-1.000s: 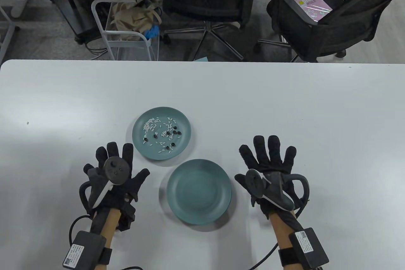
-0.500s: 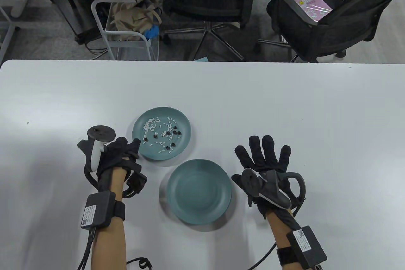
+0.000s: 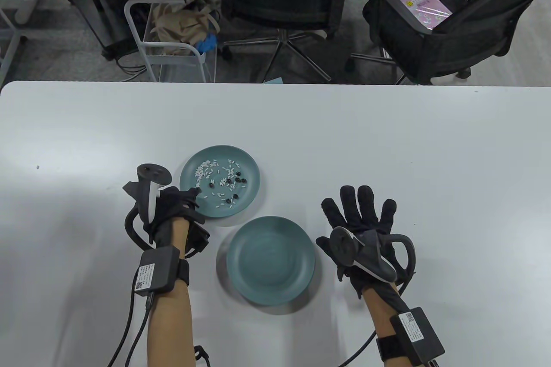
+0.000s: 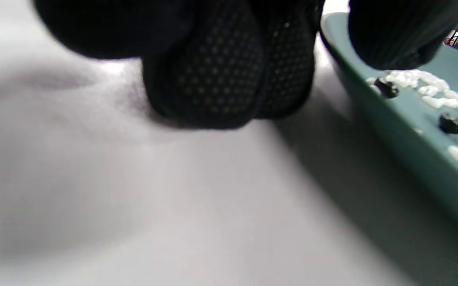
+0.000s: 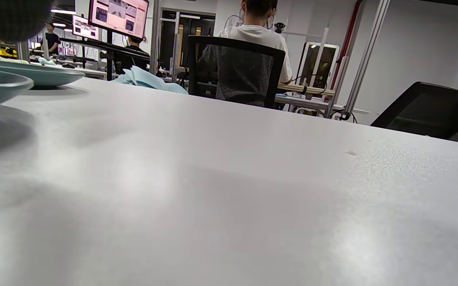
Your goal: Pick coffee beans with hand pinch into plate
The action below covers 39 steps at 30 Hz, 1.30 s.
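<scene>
On the white table (image 3: 387, 139), my left hand (image 3: 172, 208) sits at the 8 o'clock edge of the far teal round plate (image 3: 249, 160), turned on its side with the tracker (image 3: 148, 188) uppermost. Its fingers (image 4: 229, 71) are curled together; whether they pinch anything I cannot tell. One fingertip reaches over the plate's rim (image 4: 356, 75) in the left wrist view.

The dark coffee beans (image 3: 230, 186) lie scattered among white rice-like grains (image 3: 206, 169) inside that plate, at roughly 2 o'clock from my left hand. The nearest bean (image 4: 386, 86) lies just beside that fingertip, not touching it.

The second teal round plate (image 3: 270, 259) lies at 5 o'clock from the first, between my two hands, with no beans visible in it.

My right hand (image 3: 361, 229) rests palm down on the table at 3 o'clock from the second plate, fingers spread wide and holding nothing, well apart from the beans.
</scene>
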Tool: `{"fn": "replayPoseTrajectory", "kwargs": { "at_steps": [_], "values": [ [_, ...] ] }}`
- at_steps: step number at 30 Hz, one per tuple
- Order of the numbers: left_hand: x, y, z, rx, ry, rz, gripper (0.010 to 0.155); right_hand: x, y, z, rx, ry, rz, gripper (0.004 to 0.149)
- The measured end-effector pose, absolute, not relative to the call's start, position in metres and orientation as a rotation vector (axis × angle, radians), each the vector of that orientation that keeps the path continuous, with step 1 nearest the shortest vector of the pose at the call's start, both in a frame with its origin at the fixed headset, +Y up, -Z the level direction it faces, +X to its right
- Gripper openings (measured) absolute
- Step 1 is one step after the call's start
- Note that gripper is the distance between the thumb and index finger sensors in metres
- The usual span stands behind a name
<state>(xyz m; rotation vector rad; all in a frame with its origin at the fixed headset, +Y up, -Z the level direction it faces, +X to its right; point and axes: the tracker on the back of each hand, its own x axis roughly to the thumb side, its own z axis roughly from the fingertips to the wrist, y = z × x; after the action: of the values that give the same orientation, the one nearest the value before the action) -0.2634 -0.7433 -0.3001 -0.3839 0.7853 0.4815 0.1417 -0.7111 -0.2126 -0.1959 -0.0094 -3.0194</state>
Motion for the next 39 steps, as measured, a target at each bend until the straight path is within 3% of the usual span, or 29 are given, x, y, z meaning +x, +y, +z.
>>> {"fn": "replayPoseTrajectory", "kwargs": {
  "at_steps": [7,14,21,27,39],
  "values": [
    [-0.272,-0.75,-0.292,-0.32,0.831,0.596,0.05,0.139,-0.711,-0.214,-0.202,-0.003,-3.013,0.074],
    [-0.287,-0.78,-0.279,-0.449,0.726,1.238,0.052,0.14,-0.712,-0.214,-0.184,-0.008,-3.024,0.072],
    [-0.294,-0.789,-0.265,-0.454,0.639,1.494,0.056,0.14,-0.714,-0.215,-0.178,-0.028,-3.043,0.071],
    [-0.296,-0.766,-0.246,-0.452,0.481,1.727,0.061,0.138,-0.714,-0.214,-0.191,-0.034,-3.04,0.071],
    [-0.28,-0.713,-0.198,-0.281,0.197,1.936,0.063,0.142,-0.716,-0.214,-0.179,-0.055,-3.078,0.07]
  ]
}}
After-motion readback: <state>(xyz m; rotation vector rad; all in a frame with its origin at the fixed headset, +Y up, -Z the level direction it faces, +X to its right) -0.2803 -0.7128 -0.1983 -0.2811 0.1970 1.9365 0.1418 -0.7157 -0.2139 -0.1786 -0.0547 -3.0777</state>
